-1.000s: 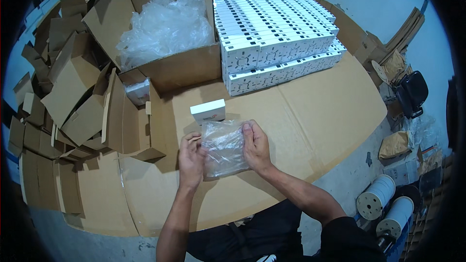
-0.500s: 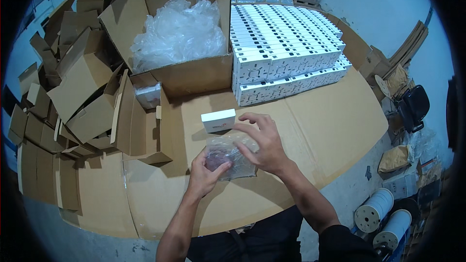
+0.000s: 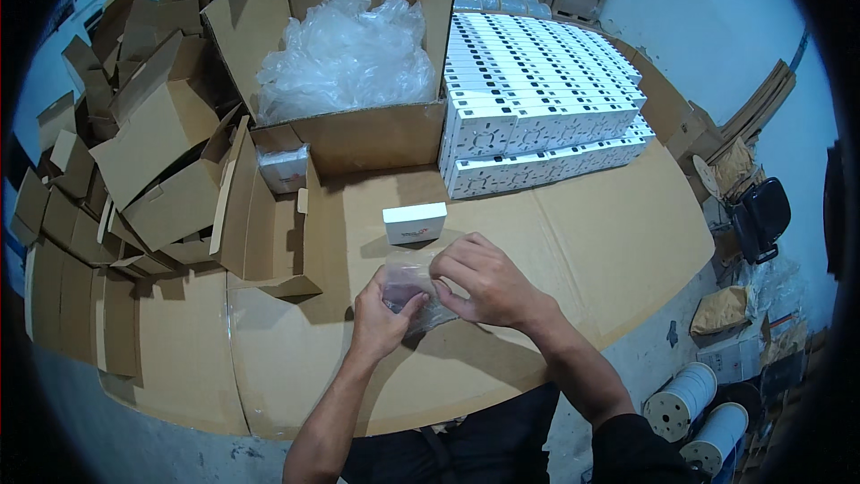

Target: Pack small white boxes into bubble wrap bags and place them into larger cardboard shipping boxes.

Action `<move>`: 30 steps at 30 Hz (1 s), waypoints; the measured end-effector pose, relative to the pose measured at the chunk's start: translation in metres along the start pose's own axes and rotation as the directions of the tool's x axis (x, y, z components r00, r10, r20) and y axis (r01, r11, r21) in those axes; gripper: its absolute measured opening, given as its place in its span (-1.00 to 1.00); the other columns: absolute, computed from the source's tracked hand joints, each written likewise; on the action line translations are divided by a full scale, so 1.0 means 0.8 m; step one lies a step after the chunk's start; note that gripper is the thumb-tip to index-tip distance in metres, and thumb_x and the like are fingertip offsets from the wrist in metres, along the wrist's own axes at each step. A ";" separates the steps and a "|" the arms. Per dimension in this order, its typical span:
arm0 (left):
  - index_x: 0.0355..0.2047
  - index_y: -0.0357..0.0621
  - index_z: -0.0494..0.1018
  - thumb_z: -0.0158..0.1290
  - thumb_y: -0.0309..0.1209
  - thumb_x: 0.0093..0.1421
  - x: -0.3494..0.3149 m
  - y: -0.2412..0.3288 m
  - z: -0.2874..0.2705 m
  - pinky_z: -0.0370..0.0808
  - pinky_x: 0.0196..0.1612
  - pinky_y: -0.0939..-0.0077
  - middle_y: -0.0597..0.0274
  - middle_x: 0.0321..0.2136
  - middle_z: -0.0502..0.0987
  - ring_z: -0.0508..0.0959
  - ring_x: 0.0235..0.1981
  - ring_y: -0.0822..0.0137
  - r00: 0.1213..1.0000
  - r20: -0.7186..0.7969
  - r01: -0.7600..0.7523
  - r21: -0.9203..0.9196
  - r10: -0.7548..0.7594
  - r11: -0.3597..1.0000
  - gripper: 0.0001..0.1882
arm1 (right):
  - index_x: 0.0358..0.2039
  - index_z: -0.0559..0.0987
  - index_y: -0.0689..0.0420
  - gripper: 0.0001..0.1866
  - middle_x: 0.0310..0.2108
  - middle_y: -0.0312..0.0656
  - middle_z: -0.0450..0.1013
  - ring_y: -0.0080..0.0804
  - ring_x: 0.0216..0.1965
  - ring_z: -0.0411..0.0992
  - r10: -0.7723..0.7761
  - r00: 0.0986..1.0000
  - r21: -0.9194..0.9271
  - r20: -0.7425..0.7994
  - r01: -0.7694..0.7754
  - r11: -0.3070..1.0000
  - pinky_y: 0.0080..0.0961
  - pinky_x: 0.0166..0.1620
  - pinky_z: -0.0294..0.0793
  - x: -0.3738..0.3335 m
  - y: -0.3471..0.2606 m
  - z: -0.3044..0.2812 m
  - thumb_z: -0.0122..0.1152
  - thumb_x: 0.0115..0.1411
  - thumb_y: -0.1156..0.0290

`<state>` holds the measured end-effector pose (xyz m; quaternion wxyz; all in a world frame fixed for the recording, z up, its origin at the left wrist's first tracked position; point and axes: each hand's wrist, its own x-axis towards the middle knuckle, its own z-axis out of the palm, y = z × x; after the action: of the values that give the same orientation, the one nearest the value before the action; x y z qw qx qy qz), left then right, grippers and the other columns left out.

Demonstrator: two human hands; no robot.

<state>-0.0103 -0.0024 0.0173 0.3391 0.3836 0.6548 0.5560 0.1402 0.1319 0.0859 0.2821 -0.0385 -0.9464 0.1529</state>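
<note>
A clear bubble-wrap pouch (image 3: 408,275) lies between my hands above the cardboard-covered table. My left hand (image 3: 382,312) grips its left side, thumb on top. On its right side, my right hand (image 3: 484,282) has its fingers curled and pinched against the plastic. Whether anything sits inside the pouch is hard to make out. Just beyond the pouch, a small white box (image 3: 415,224) stands on the table, touched by neither hand.
An open carton (image 3: 358,139) full of clear plastic bags stands at the back. Right of it are stacked rows of white boxes (image 3: 546,125). An open brown box (image 3: 313,242) holds a wrapped pack (image 3: 284,169). Empty cartons (image 3: 161,152) pile up at left; cable spools (image 3: 681,401) stand on the floor.
My right hand has closed from spread fingers to a pinch on the pouch's right side. The pouch is now bunched narrower. The view has shifted slightly.
</note>
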 end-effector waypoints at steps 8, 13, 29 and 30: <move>0.02 -0.22 0.46 0.42 -0.43 0.05 0.000 -0.005 -0.004 0.57 -0.03 0.37 0.11 -0.18 0.65 0.64 -0.12 0.32 0.993 0.068 -0.103 0.018 0.101 0.995 -0.45 | -0.09 0.62 0.10 -0.72 -0.08 -0.14 0.61 -0.27 -0.08 0.54 0.199 0.826 -0.021 0.528 -0.221 0.975 -0.29 0.11 0.33 0.037 -0.001 -0.031 0.32 0.22 0.29; 0.06 -0.21 0.44 0.45 -0.45 -0.02 -0.005 0.017 -0.002 0.58 0.02 0.36 0.11 -0.15 0.64 0.64 -0.08 0.30 0.986 0.134 -0.105 0.006 0.103 0.994 -0.37 | 0.12 0.61 -0.08 -0.59 -0.03 -0.22 0.61 -0.33 0.01 0.52 0.046 0.877 0.134 0.478 -0.125 0.983 -0.32 0.15 0.29 0.034 0.018 -0.033 0.30 0.24 0.28; 0.05 -0.22 0.41 0.43 -0.49 -0.03 -0.002 0.006 -0.005 0.58 -0.03 0.36 0.07 -0.17 0.64 0.65 -0.12 0.30 0.983 0.174 -0.062 0.061 0.051 0.996 -0.37 | -0.20 0.72 0.18 -0.78 -0.13 -0.05 0.64 -0.02 -0.16 0.59 0.083 0.808 0.191 0.583 -0.236 0.953 -0.23 0.05 0.53 0.045 0.017 -0.050 0.29 0.15 0.41; 0.05 -0.22 0.41 0.43 -0.49 -0.03 -0.002 0.007 -0.007 0.58 -0.03 0.36 0.07 -0.17 0.64 0.65 -0.12 0.30 0.984 0.173 -0.061 0.062 0.050 0.996 -0.37 | -0.20 0.72 0.18 -0.78 -0.05 -0.09 0.63 -0.04 -0.11 0.59 0.065 0.814 0.142 0.577 -0.178 0.974 -0.22 0.09 0.51 0.045 0.016 -0.051 0.29 0.17 0.40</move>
<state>-0.0136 -0.0057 0.0238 0.3656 0.4594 0.6305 0.5078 0.1319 0.1605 0.1330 -0.0209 -0.0246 -0.9639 0.2642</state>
